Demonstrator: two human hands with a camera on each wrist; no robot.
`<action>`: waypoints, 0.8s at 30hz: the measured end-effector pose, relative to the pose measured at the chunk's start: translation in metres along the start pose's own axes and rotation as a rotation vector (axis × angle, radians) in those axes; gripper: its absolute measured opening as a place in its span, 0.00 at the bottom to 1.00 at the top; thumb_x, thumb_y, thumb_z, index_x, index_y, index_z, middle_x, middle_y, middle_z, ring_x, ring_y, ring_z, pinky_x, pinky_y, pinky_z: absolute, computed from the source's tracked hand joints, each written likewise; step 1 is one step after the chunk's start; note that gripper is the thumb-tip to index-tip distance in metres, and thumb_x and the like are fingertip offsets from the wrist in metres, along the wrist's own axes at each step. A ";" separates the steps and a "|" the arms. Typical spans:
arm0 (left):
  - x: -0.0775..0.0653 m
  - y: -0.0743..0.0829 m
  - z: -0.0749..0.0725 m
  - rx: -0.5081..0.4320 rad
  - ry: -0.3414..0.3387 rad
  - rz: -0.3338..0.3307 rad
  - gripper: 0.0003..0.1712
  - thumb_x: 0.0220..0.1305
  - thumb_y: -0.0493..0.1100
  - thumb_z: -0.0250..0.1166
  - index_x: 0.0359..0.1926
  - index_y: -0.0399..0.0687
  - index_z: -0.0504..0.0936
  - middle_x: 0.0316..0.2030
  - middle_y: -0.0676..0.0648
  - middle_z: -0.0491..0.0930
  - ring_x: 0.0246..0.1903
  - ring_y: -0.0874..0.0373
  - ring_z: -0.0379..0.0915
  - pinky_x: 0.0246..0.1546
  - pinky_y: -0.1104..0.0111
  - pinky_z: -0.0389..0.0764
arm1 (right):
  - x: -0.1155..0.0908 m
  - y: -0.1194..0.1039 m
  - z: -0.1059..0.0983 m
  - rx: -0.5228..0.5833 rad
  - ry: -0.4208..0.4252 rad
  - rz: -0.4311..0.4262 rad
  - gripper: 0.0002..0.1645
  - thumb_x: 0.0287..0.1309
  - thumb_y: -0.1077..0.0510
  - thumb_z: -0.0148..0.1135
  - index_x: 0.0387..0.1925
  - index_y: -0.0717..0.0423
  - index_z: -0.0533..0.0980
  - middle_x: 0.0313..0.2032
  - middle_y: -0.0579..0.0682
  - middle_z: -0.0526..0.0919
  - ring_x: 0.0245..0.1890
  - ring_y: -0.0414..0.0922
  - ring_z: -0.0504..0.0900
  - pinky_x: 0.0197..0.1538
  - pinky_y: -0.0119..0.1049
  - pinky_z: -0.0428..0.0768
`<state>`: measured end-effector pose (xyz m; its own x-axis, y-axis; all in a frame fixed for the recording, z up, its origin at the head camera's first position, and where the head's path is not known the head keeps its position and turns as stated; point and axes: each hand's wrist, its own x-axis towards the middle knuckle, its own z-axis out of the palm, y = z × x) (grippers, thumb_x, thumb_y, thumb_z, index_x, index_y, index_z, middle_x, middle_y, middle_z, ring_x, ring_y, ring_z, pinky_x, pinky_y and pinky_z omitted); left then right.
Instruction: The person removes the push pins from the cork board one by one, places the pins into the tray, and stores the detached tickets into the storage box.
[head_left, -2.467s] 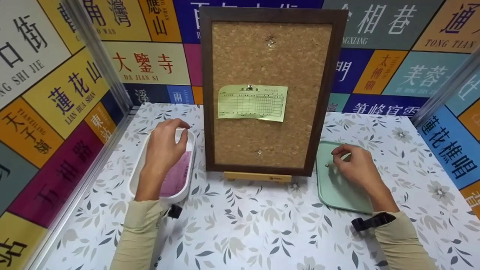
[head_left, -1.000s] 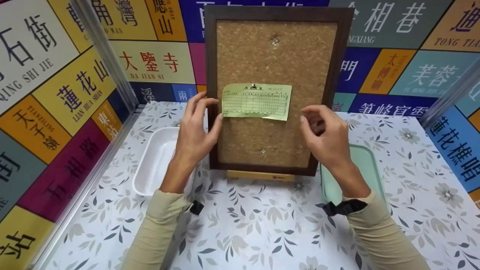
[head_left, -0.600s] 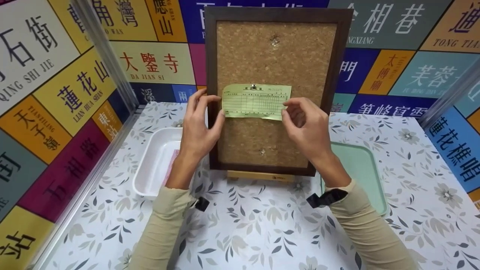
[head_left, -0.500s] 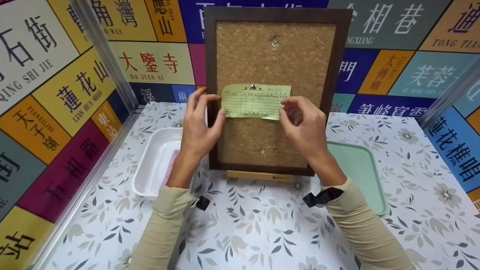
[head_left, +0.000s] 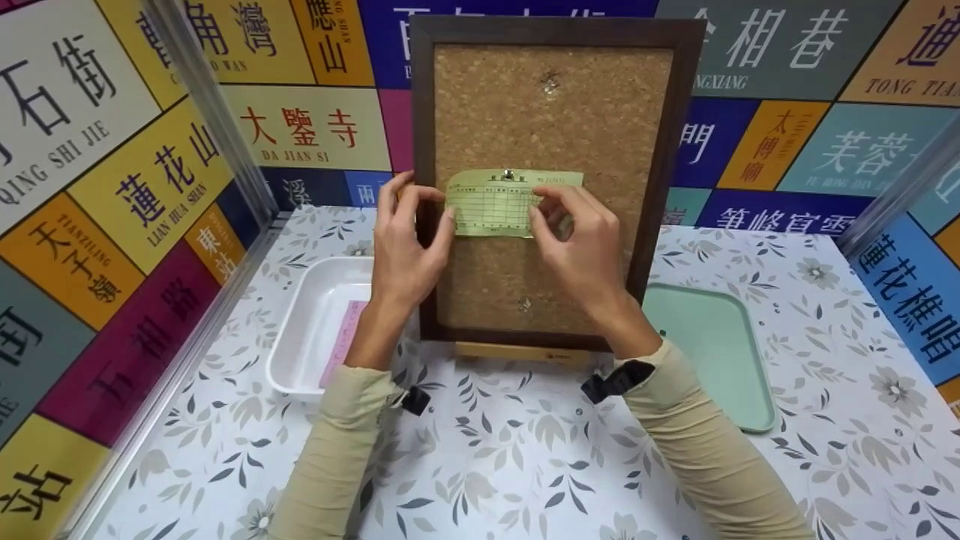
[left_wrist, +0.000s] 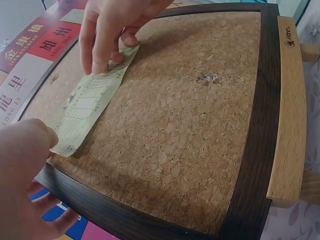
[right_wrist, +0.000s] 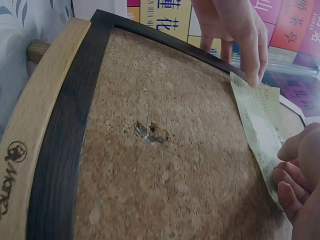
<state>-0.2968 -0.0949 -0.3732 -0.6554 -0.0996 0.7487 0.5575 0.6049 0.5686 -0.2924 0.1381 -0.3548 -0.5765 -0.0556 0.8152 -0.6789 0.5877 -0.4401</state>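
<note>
A light green receipt slip [head_left: 487, 202] hangs on the framed corkboard [head_left: 555, 277], with a small metal pin [head_left: 508, 175] at its top edge. My left hand [head_left: 409, 244] is at the slip's left edge, thumb and forefinger touching it. In the left wrist view, the other left fingers extend outside the dark frame. The right hand [head_left: 581, 240] lies over the slip's right part, thumb and forefinger close together at its surface and the other fingers curled. Whether something sits between those right fingertips is hidden. The right wrist view shows the slip [right_wrist: 257, 120] stretching between both hands.
On the left stands a white tray [head_left: 289, 345] with pink slips [head_left: 341, 345]. A pale green tray [head_left: 720, 360] lies to the right, a small dark object [head_left: 663, 332] near its left edge. The board leans on a wooden stand [head_left: 517, 352] on the floral tablecloth [head_left: 495, 465].
Both hands have risen from the trays to the slip. The left hand has stayed near its left edge, while the right has slid leftward from the right edge across the slip.
</note>
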 end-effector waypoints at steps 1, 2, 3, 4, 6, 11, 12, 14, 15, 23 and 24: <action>0.000 0.000 0.001 -0.002 0.006 0.003 0.11 0.64 0.51 0.67 0.43 0.52 0.82 0.63 0.46 0.71 0.68 0.60 0.63 0.70 0.63 0.65 | 0.001 -0.001 0.002 0.002 -0.002 -0.001 0.10 0.62 0.57 0.66 0.45 0.52 0.84 0.33 0.45 0.85 0.30 0.35 0.81 0.30 0.30 0.76; 0.001 0.000 0.001 -0.005 0.011 0.005 0.11 0.64 0.51 0.67 0.42 0.51 0.82 0.63 0.46 0.71 0.68 0.60 0.63 0.70 0.63 0.65 | 0.002 -0.001 0.004 0.000 -0.007 -0.002 0.10 0.63 0.57 0.66 0.46 0.52 0.84 0.33 0.45 0.85 0.29 0.35 0.80 0.30 0.30 0.76; 0.001 0.000 0.002 -0.006 0.015 0.005 0.11 0.64 0.51 0.67 0.42 0.51 0.82 0.62 0.46 0.71 0.68 0.60 0.63 0.70 0.63 0.65 | 0.003 -0.002 0.005 -0.006 -0.009 0.000 0.10 0.63 0.57 0.66 0.46 0.52 0.84 0.33 0.45 0.84 0.29 0.35 0.80 0.31 0.30 0.76; 0.001 0.000 0.002 -0.007 0.016 0.003 0.11 0.64 0.51 0.67 0.42 0.51 0.82 0.62 0.46 0.71 0.68 0.60 0.63 0.70 0.63 0.65 | 0.003 -0.004 0.007 -0.014 -0.010 0.004 0.10 0.63 0.56 0.66 0.46 0.51 0.84 0.33 0.44 0.84 0.28 0.35 0.79 0.31 0.30 0.76; 0.001 0.001 0.003 -0.007 0.016 -0.002 0.12 0.64 0.52 0.68 0.42 0.51 0.82 0.63 0.45 0.71 0.69 0.60 0.62 0.70 0.62 0.66 | 0.005 -0.006 0.012 -0.033 -0.005 0.014 0.10 0.63 0.55 0.66 0.45 0.50 0.84 0.32 0.43 0.84 0.26 0.36 0.77 0.31 0.31 0.75; 0.000 0.001 0.005 0.001 0.001 -0.012 0.17 0.62 0.55 0.70 0.43 0.50 0.82 0.64 0.44 0.69 0.70 0.59 0.61 0.71 0.61 0.65 | 0.009 -0.012 0.021 -0.110 0.028 0.022 0.10 0.62 0.51 0.67 0.44 0.49 0.84 0.30 0.42 0.84 0.24 0.37 0.75 0.30 0.32 0.71; 0.000 0.001 0.005 0.004 -0.003 -0.015 0.17 0.62 0.56 0.70 0.43 0.50 0.81 0.65 0.44 0.68 0.70 0.59 0.60 0.71 0.61 0.65 | 0.010 -0.013 0.022 -0.119 0.037 0.024 0.10 0.62 0.51 0.67 0.43 0.48 0.84 0.30 0.42 0.84 0.24 0.36 0.74 0.30 0.32 0.71; -0.001 0.001 0.005 0.011 -0.010 -0.020 0.18 0.61 0.56 0.71 0.43 0.51 0.81 0.66 0.44 0.67 0.71 0.59 0.59 0.71 0.61 0.65 | 0.011 -0.015 0.024 -0.132 0.052 0.029 0.11 0.62 0.50 0.67 0.44 0.48 0.84 0.29 0.42 0.84 0.23 0.36 0.73 0.29 0.33 0.70; -0.001 0.001 0.005 0.015 -0.013 -0.022 0.18 0.60 0.56 0.71 0.43 0.52 0.81 0.66 0.44 0.67 0.71 0.59 0.59 0.71 0.61 0.65 | 0.012 -0.016 0.024 -0.134 0.059 0.036 0.11 0.62 0.50 0.67 0.44 0.48 0.84 0.29 0.41 0.83 0.23 0.36 0.73 0.29 0.33 0.69; -0.002 0.000 0.005 0.032 -0.014 -0.033 0.16 0.59 0.54 0.73 0.43 0.51 0.81 0.67 0.44 0.66 0.71 0.58 0.59 0.71 0.62 0.65 | 0.017 -0.022 0.031 -0.131 0.067 0.058 0.12 0.63 0.51 0.66 0.46 0.49 0.84 0.29 0.41 0.83 0.25 0.38 0.72 0.30 0.34 0.68; -0.002 0.000 0.005 0.034 -0.013 -0.035 0.16 0.59 0.53 0.73 0.43 0.51 0.82 0.67 0.44 0.66 0.71 0.58 0.59 0.71 0.62 0.65 | 0.017 -0.022 0.032 -0.131 0.067 0.061 0.12 0.63 0.51 0.66 0.46 0.49 0.84 0.29 0.41 0.83 0.25 0.38 0.72 0.30 0.33 0.68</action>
<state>-0.2981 -0.0904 -0.3763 -0.6807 -0.1109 0.7241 0.5170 0.6276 0.5821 -0.3020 0.0985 -0.3429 -0.5801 0.0347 0.8138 -0.5758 0.6891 -0.4399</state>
